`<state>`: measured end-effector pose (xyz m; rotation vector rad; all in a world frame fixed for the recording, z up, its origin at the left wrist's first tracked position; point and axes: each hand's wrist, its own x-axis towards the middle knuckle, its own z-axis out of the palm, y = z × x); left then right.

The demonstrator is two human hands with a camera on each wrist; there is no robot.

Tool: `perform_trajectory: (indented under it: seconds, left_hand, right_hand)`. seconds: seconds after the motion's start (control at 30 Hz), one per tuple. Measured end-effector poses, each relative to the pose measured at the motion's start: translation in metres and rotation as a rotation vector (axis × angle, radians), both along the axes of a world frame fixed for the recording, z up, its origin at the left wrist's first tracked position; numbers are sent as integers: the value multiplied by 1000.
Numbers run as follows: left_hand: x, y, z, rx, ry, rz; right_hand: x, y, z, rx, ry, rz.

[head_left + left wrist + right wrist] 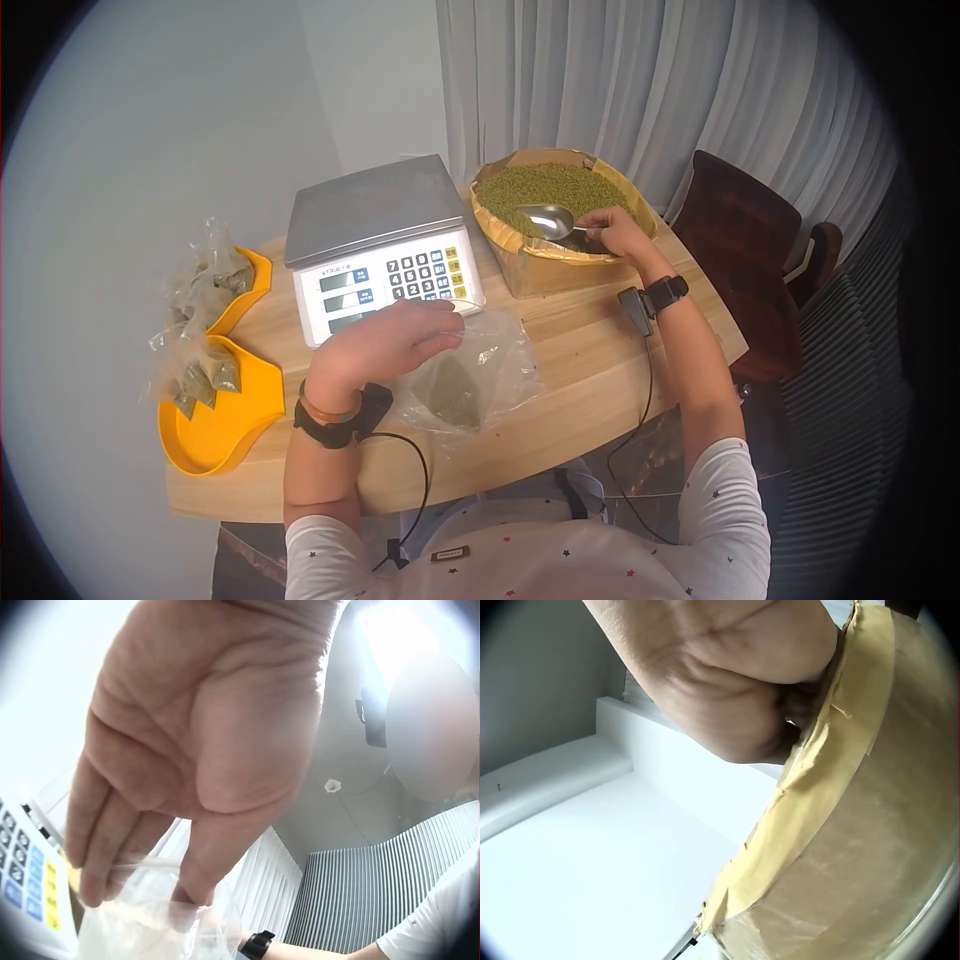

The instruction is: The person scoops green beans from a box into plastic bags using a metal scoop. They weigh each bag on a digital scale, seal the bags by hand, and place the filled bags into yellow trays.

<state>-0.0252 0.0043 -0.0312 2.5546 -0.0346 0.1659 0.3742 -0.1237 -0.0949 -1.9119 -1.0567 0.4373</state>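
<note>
My right hand (618, 232) grips the handle of a metal scoop (548, 221) over the green granules (560, 190) in a round, paper-lined tub (535, 272). In the right wrist view the tub's yellow rim (832, 765) hides the scoop and the fingertips of that hand (742, 682). A clear plastic bag (505, 365) with some green contents lies at the table's front, below my left hand (395, 340). Seen from the left wrist, that hand (202, 727) has straight fingers and a thumb spread apart, its fingertips at the mouth of the bag (142, 930).
A white price-computing scale (375, 210) with a grey platter stands behind the left hand. Yellow trays (225, 450) at the left hold several small filled bags (205, 385). A dark red chair (735, 250) is beyond the table's right edge. Cables (425, 490) run from both wrists.
</note>
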Motion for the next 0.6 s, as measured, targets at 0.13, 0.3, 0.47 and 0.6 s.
perform_trajectory:
  seconds: [0.13,0.3,0.47,0.6]
  left_hand:
    - [1,1,-2,26,5,-7]
    - [1,2,-2,35,-11,-21]
    - [1,2,-2,23,-12,-28]
    - [1,3,-4,13,-47,-42]
  right_hand:
    - [-2,-2,9,-10,4,-67]
    - [-3,-7,8,86,37,-117]
    - [4,-12,8,56,33,-99]
    - [-6,-22,22,108,119,-107]
